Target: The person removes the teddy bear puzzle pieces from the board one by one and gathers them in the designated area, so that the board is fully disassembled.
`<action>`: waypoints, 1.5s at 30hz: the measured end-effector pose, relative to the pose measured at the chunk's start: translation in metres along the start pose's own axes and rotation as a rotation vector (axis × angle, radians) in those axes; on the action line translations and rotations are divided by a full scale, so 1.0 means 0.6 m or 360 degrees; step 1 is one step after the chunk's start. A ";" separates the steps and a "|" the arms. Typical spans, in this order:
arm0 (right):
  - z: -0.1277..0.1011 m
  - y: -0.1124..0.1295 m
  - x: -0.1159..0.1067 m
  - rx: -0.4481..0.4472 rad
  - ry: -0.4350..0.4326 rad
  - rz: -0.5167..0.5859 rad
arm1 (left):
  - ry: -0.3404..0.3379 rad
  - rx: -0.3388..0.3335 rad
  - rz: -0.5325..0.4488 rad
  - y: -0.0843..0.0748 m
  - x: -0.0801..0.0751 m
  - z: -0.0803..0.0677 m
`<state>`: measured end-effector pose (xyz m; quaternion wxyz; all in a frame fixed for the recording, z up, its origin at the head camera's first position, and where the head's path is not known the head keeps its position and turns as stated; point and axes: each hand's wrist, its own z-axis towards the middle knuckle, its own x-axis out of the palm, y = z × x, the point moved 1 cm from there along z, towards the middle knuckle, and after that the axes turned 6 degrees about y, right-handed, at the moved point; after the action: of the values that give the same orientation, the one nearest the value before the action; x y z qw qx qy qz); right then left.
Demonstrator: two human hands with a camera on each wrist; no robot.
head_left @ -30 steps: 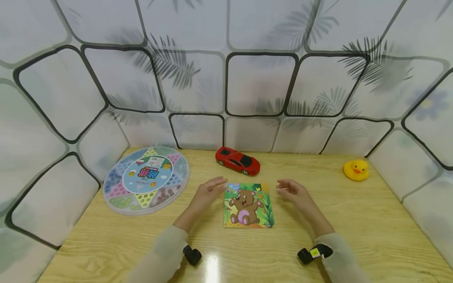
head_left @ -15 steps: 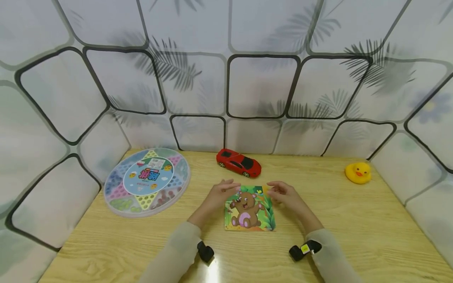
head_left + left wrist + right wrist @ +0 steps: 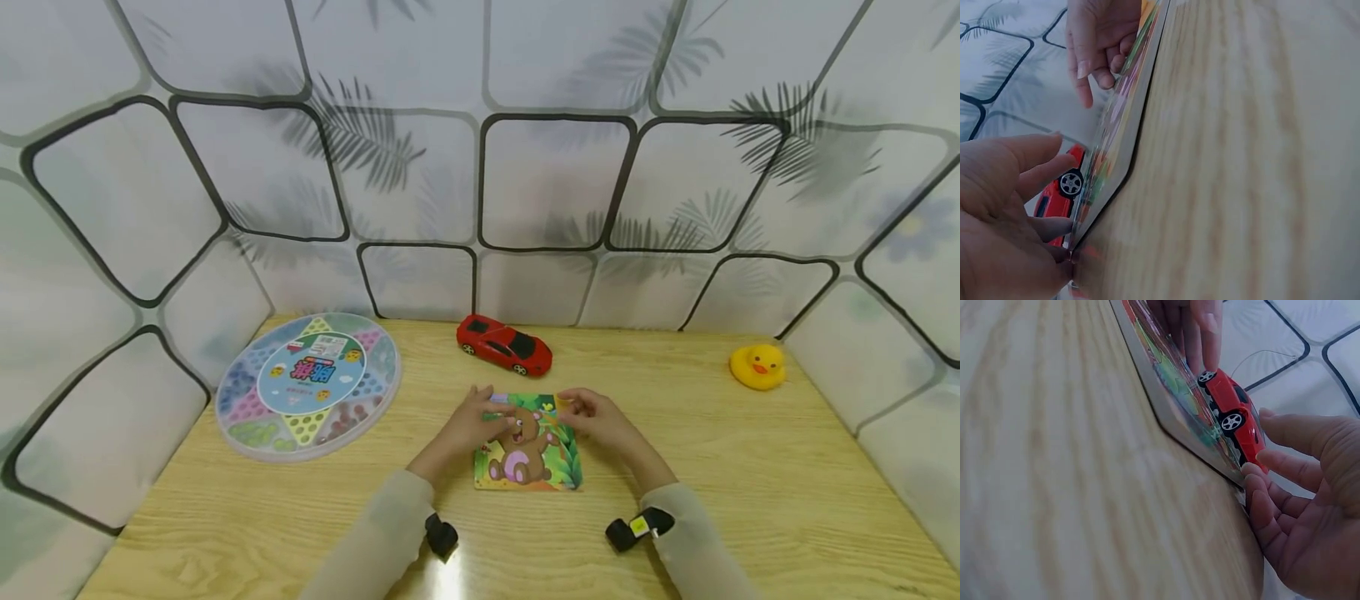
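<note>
From the head camera, the bear puzzle (image 3: 528, 446) lies flat on the wooden table (image 3: 750, 483). The left hand (image 3: 474, 417) rests on the puzzle's far left corner with fingers lying loosely over the picture, and the right hand (image 3: 592, 414) touches its far right corner, fingers bent at the edge. Beyond the puzzle stands a red toy car (image 3: 504, 343); well to the puzzle's left lies a round game board (image 3: 307, 382), and far to its right sits a yellow rubber duck (image 3: 757, 365).

In the left wrist view, the left hand (image 3: 1004, 219) has its fingertips against the puzzle's (image 3: 1116, 134) near corner, fingers fairly straight, clamped on nothing.

In the right wrist view, the right hand (image 3: 1304, 506) meets the puzzle's (image 3: 1179, 394) corner with curled fingertips; whether it pinches the edge I cannot tell.
</note>
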<state>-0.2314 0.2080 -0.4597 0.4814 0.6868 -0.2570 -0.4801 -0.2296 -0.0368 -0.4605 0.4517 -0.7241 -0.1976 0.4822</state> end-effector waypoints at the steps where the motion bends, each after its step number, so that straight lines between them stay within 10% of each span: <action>1: 0.001 0.000 0.001 -0.0006 0.0004 -0.0025 | 0.0027 0.0010 0.0023 0.001 0.000 0.000; 11: -0.008 0.039 0.005 -0.0014 0.0055 -0.0122 | 0.0217 0.0156 0.0527 0.002 -0.007 -0.008; 45: 0.020 0.016 0.011 0.0075 0.0049 -0.0512 | 0.0328 0.0094 0.0575 0.002 -0.012 -0.004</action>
<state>-0.2385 0.1934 -0.4546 0.3859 0.7375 -0.1475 -0.5342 -0.2312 -0.0437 -0.4574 0.3968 -0.7797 -0.0030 0.4844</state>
